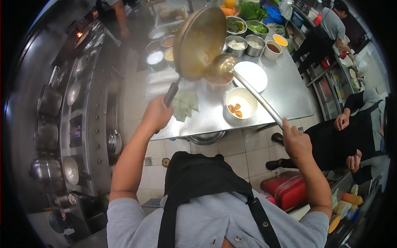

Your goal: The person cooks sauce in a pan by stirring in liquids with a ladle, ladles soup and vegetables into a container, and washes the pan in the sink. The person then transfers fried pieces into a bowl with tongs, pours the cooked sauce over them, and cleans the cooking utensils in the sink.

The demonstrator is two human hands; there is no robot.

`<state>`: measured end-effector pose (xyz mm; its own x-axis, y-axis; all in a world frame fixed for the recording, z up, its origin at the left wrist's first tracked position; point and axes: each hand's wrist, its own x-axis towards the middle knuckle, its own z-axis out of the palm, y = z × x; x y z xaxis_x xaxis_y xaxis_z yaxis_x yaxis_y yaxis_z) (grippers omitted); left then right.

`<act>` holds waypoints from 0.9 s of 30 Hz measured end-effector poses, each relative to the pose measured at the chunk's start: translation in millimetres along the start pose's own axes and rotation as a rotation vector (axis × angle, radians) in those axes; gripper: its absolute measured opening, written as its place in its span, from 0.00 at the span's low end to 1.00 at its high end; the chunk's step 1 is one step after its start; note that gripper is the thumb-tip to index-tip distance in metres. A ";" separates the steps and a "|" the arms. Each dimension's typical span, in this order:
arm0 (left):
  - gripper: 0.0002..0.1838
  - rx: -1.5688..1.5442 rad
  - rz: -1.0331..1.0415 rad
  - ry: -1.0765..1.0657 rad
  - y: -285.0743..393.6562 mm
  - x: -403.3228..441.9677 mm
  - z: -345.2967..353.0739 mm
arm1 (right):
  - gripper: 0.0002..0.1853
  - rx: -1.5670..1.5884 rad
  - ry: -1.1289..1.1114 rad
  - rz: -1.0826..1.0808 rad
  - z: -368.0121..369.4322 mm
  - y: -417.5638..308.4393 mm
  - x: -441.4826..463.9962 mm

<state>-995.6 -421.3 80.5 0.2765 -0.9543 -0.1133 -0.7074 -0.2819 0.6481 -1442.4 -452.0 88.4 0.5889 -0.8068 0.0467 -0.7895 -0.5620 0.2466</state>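
My left hand (pixel 156 114) is closed round the dark handle of a large wok (pixel 198 43), which is tipped on its side above the steel table. The long handle of a metal ladle (pixel 258 97) is gripped in my right hand (pixel 295 138). The ladle's bowl lies against the wok's lower right rim, over a container that it partly hides. Nearer me stands a white bowl (pixel 243 100) with several browned pieces in it. Behind that bowl is a white plate (pixel 250 77). A grey-green cloth (pixel 184 105) rests on the table beside my left hand.
Metal tubs of ingredients (pixel 237 44) line the far side of the steel table (pixel 285 91). A stove counter (pixel 93 124) runs along the left. One person (pixel 326 35) works at the right-hand shelves; another (pixel 343 136) is close on my right. A third stands at far left.
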 end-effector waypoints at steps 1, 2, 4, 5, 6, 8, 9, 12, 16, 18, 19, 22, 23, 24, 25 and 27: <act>0.13 -0.002 0.001 0.004 -2.6 1.1 1.0 | 0.28 -0.023 0.039 0.012 3.4 -0.4 1.0; 0.10 -0.029 0.057 0.020 -7.1 2.4 4.0 | 0.28 -0.025 0.042 0.011 7.5 -3.7 7.0; 0.08 -0.049 0.120 0.029 -8.6 3.5 3.8 | 0.28 0.110 0.181 0.047 19.2 -16.3 24.4; 0.08 -0.058 0.116 0.015 -7.8 3.5 2.8 | 0.28 0.110 0.183 0.052 26.5 -27.5 35.9; 0.09 -0.068 0.110 -0.002 -7.5 2.1 2.6 | 0.28 0.211 0.245 0.109 35.0 -42.8 48.3; 0.09 -0.039 0.115 -0.003 -4.3 -0.9 0.6 | 0.29 0.310 0.304 0.170 50.9 -61.8 63.4; 0.09 -0.011 0.119 0.002 -1.2 -1.8 -1.5 | 0.29 0.353 0.337 0.187 58.0 -67.2 68.4; 0.13 0.063 0.022 -0.030 9.1 -4.6 -10.6 | 0.28 0.367 0.299 0.220 53.8 -69.5 61.7; 0.12 -0.026 0.022 -0.007 12.2 -5.6 -10.6 | 0.29 0.170 0.126 0.122 49.4 -43.3 28.8; 0.10 -0.072 -0.022 -0.034 12.6 -4.7 -11.9 | 0.29 0.125 0.104 0.065 37.2 -29.3 14.9; 0.10 -0.080 -0.028 -0.032 7.8 -3.2 -10.0 | 0.29 0.064 0.054 0.058 26.2 -23.9 9.6; 0.07 -0.255 0.034 -0.006 -8.3 2.7 -4.8 | 0.29 -0.039 -0.032 0.051 -3.2 -14.6 4.9; 0.07 -0.326 0.009 -0.037 -10.2 3.5 -4.0 | 0.29 -0.064 -0.029 0.066 -9.6 -12.9 3.2; 0.07 -0.399 -0.017 -0.067 -12.8 4.1 -3.3 | 0.29 -0.091 -0.026 0.078 -19.1 -15.1 2.7; 0.07 -0.415 -0.026 -0.054 -19.3 7.7 -0.9 | 0.29 -0.056 -0.004 0.069 -35.4 -20.9 3.3; 0.07 -0.434 0.053 -0.068 -36.1 14.6 3.4 | 0.28 -0.091 0.028 0.068 -37.4 -24.1 2.1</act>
<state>-968.2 -425.4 52.9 0.1934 -0.9748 -0.1110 -0.3767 -0.1782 0.9090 -1415.7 -433.3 118.7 0.5400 -0.8365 0.0929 -0.8096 -0.4861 0.3288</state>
